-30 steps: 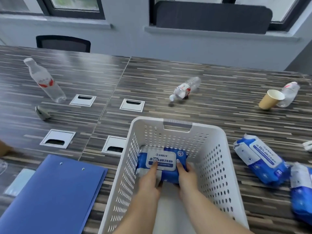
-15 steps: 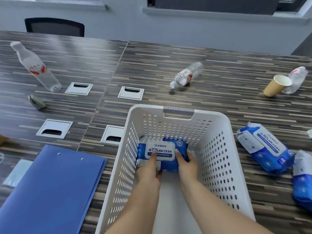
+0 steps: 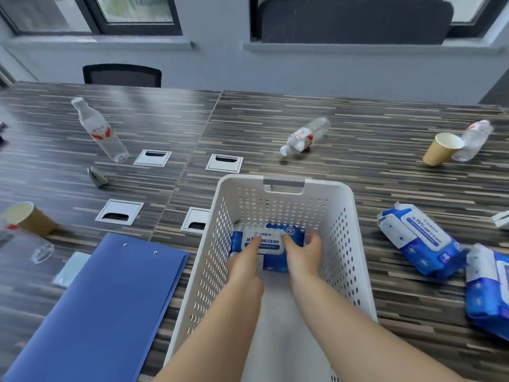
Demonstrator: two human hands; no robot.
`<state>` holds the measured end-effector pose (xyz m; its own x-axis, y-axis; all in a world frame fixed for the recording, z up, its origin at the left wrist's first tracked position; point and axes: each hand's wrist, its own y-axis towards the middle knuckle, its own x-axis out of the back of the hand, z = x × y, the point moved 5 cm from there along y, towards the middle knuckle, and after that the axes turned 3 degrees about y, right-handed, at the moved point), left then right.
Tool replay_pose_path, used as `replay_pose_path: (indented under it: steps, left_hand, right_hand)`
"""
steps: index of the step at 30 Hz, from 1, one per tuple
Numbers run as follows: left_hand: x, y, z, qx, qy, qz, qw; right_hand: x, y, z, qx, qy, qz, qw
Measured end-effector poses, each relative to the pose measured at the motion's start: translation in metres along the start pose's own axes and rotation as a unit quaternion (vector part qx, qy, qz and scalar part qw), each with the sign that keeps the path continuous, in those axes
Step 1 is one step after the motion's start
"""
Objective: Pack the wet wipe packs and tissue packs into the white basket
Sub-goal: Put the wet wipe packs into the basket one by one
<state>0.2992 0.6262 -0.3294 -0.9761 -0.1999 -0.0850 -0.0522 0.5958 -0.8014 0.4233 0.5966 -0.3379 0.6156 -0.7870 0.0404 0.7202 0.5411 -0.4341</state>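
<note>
Both hands, left hand [image 3: 245,264] and right hand [image 3: 304,255], press flat-fingered on blue-and-white plastic wipe pack [image 3: 271,244] at far end of white perforated plastic basket [image 3: 344,244]; uneven pressure risks tilting it.

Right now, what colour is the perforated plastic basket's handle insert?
Grey, set in the white perforated plastic basket's far rim; head view.

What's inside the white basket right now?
One blue wet wipe pack lies flat at the far end of the white basket, with the left hand and right hand resting on it. Forearms cover part of the near floor, so that part is unseen.
</note>
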Motion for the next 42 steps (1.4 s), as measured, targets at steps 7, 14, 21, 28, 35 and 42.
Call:
replay_pose_path:
  steps: [7, 14, 21, 28, 35, 42]
  left_hand:
    - [-0.019, -0.077, -0.015, -0.125, 0.049, 0.080, 0.988]
    - [-0.056, -0.153, 0.003, -0.252, 0.080, 0.117, 0.957]
    - [-0.117, -0.210, 0.054, -0.307, 0.109, 0.163, 0.931]
    - [-0.165, -0.213, 0.101, -0.272, 0.145, 0.163, 0.937]
    - [-0.194, -0.189, 0.117, -0.239, 0.188, 0.141, 0.942]
    - [-0.224, -0.143, 0.115, -0.190, 0.210, 0.108, 0.953]
  right_hand:
    - [0.027, -0.049, 0.062, 0.059, 0.056, 0.075, 0.994]
    - [0.100, -0.081, 0.098, 0.095, 0.141, 0.114, 0.979]
    - [0.200, -0.074, 0.092, 0.081, 0.184, 0.078, 0.976]
    - [0.271, -0.052, 0.075, 0.039, 0.208, 0.037, 0.977]
    - [0.310, -0.014, 0.051, -0.020, 0.220, 0.002, 0.975]
    - [0.312, 0.039, 0.032, -0.095, 0.226, 0.027, 0.969]
